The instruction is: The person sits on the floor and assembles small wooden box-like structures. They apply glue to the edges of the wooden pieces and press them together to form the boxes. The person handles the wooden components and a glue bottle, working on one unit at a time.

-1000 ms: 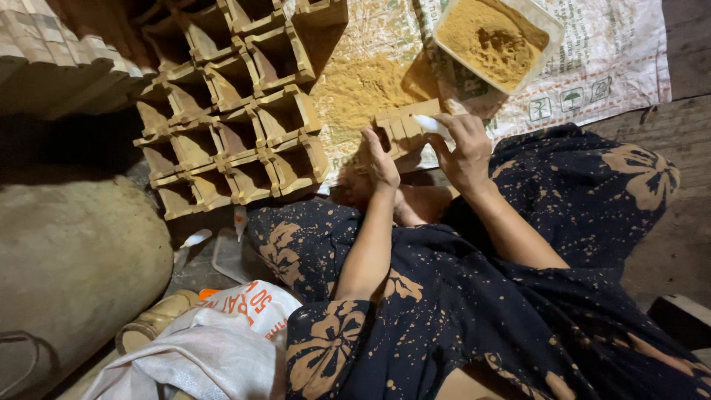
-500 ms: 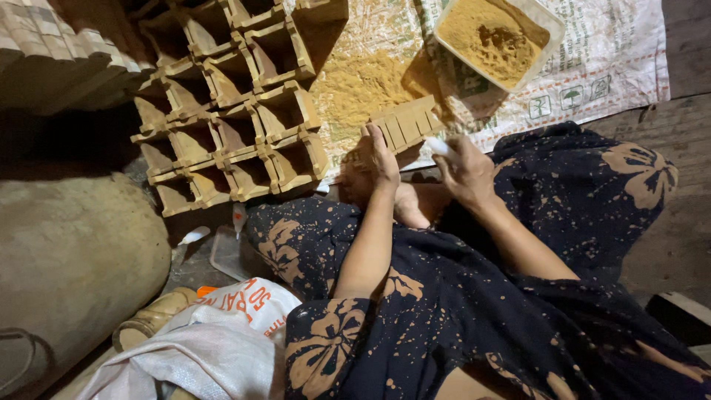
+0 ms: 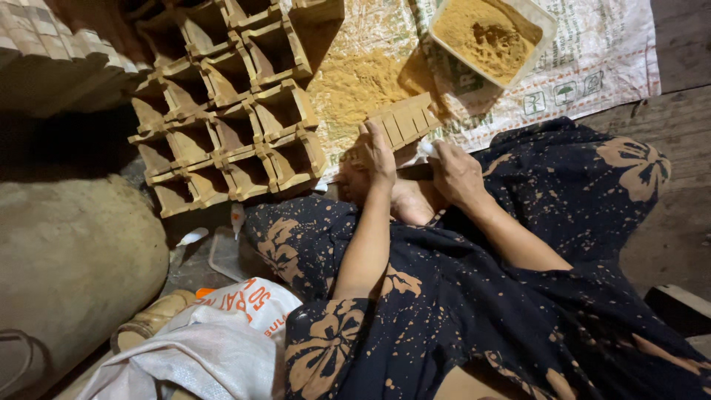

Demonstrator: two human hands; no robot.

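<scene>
Sacks, far to the left of the hands: one large, dusty, rounded sack [image 3: 70,259], and a crumpled white printed bag [image 3: 200,341] nearer the person's knee.

Cardboard cell trays [image 3: 229,111], just left of and beyond the left hand: open square compartments in rows, laid flat on the floor, all seemingly hollow.

Left hand [image 3: 376,154]: fingers curled closed around the near end of a folded cardboard strip [image 3: 404,122], which rests against the person's bare foot, probably to steady it. The strip shows several creased panels and angles up and away to the right.

Right hand [image 3: 455,172], just beside the left: fingers pinched shut on a small white object [image 3: 428,148] touching the strip's lower edge; what it is I cannot tell.

Tan powder [image 3: 366,81], spilled loose directly beyond both hands on a printed woven mat [image 3: 592,67].

White rectangular tub [image 3: 495,35], beyond and right of the right hand, heaped with the same powder and within easy reach.

Surface and room: rough bare floor, dim light; the person sits low in a dark floral garment [image 3: 518,296].
</scene>
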